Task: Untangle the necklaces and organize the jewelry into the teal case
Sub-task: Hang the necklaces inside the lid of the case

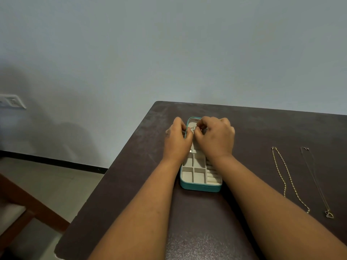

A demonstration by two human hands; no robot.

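**Both hands at the far end of the jewelry case**

My left hand (pixel 177 136) and right hand (pixel 216 136) meet over the far end of the teal case (pixel 200 187), fingers curled inward. Between my fingertips a thin silvery chain (pixel 193 128) is pinched, lying over the pale lining there; its full run is too fine to trace. The case is a long, round-cornered box with a cream, soft-looking interior split into square compartments and a row of padded rolls on the near right. It sits on a dark, matte, faintly speckled table (pixel 206 231). Well off to my right lie two more necklaces, stretched out straight and apart: a twisted pale-gold necklace (pixel 281 166) and a finer dark necklace (pixel 315 177) ending in a small pendant (pixel 329 214).
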